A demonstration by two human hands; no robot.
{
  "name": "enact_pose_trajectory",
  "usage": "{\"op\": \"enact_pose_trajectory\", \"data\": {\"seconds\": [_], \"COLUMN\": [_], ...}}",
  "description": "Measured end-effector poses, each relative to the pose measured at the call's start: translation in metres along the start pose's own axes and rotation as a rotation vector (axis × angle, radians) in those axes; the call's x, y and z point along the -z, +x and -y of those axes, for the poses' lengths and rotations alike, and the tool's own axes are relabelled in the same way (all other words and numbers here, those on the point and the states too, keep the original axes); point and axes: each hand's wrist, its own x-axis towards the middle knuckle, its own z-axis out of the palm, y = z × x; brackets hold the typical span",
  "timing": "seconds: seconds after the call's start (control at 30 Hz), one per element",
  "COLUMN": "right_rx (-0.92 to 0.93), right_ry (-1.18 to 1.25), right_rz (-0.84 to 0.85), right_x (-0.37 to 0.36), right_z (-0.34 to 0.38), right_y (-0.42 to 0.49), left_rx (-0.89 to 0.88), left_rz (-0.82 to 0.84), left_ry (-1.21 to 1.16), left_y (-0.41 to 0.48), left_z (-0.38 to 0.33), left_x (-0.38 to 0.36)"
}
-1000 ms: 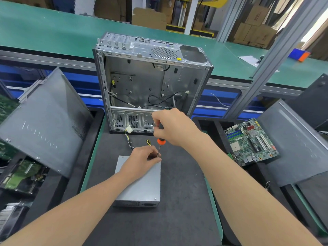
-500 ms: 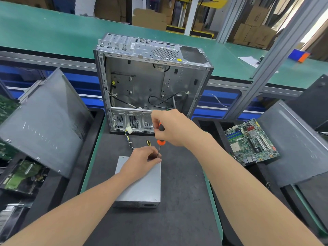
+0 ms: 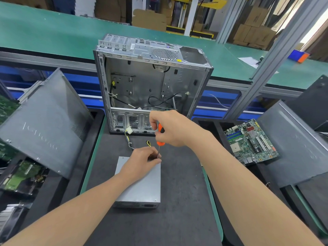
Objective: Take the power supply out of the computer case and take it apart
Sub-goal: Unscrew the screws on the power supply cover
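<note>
The grey power supply (image 3: pixel 142 187) lies flat on the dark mat, its cables (image 3: pixel 129 139) trailing toward the open computer case (image 3: pixel 152 80) standing behind it. My left hand (image 3: pixel 142 162) rests on the supply's far end, its fingers curled beside the screwdriver shaft at the far right corner. An orange-handled screwdriver (image 3: pixel 160 137) stands upright there, tip hidden behind my left fingers. My right hand (image 3: pixel 170 128) grips its handle from above.
A grey side panel (image 3: pixel 44 125) leans at the left over circuit boards. At the right lie a green motherboard (image 3: pixel 250 141) and another grey panel (image 3: pixel 292 144). A green conveyor (image 3: pixel 53 32) runs behind the case, with an aluminium post (image 3: pixel 276 54) at the right.
Both hands stay at the supply's far corner; my right hand's grip on the screwdriver handle has shifted slightly. Nothing else moved.
</note>
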Motion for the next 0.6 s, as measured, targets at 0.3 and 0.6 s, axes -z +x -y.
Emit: {"op": "enact_pose_trajectory", "data": {"seconds": [0.3,0.6], "right_rx": [-0.031,-0.073], "right_ry": [-0.014,-0.026], "right_rz": [0.08,0.129], "right_x": [0.0059,0.008], "right_z": [0.0002,-0.0028], "right_y": [0.0003,-0.0031], "left_rx": [-0.005,-0.01], "left_rz": [0.002,0.002], "left_ry": [-0.014,-0.015], "left_y": [-0.0005,-0.0003], "left_z": [0.0006,0.0021], "left_x": [-0.0004,-0.001]}}
